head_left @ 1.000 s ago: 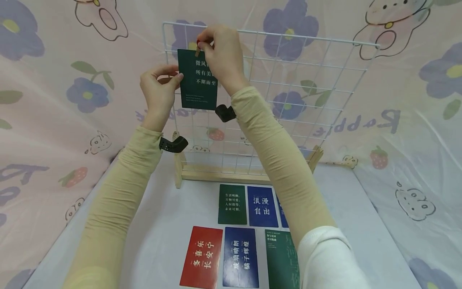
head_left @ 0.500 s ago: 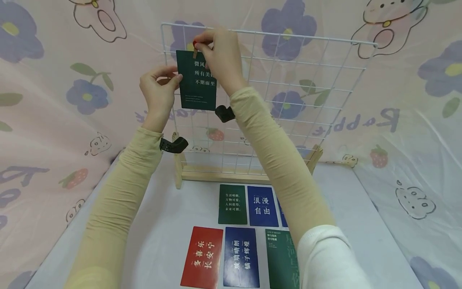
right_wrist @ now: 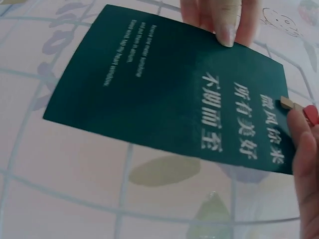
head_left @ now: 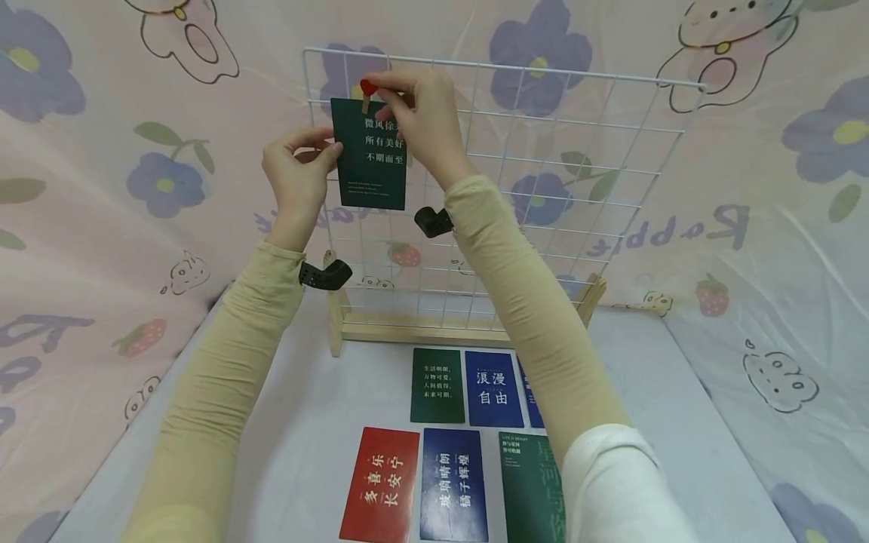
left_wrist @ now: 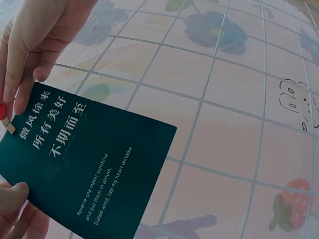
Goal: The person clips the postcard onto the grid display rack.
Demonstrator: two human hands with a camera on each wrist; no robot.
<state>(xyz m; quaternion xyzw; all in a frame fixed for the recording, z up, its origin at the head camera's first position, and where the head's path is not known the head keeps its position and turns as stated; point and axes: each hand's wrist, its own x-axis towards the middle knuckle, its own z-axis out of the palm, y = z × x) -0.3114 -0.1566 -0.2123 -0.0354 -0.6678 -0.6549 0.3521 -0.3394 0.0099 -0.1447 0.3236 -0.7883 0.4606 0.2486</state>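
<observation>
A dark green card [head_left: 370, 177] with white lettering stands upright against the white wire grid [head_left: 543, 136], near its upper left. My left hand [head_left: 299, 173] pinches the card's left edge, thumb in front and fingers behind. A small wooden clothespin [head_left: 366, 104] with a red heart on it sits at the card's top edge. My right hand [head_left: 428, 117] is just right of the clothespin, index fingertip right at the heart and thumb apart from it. In the right wrist view, the right fingers [right_wrist: 299, 134] overlap the card's top end beside the clothespin [right_wrist: 287, 103].
A wooden base [head_left: 421, 332] holds the grid up on the white table [head_left: 292, 422]. In front lie a small green card [head_left: 437, 385], a blue card [head_left: 494, 388], a red card [head_left: 380, 483], another blue card [head_left: 453, 486] and a larger green card [head_left: 526, 483]. My right sleeve hides part of them.
My right thumb and finger have parted from their pinch on the clothespin, and the hand has shifted slightly right and down. The red heart shows more fully. The left hand keeps hold of the card.
</observation>
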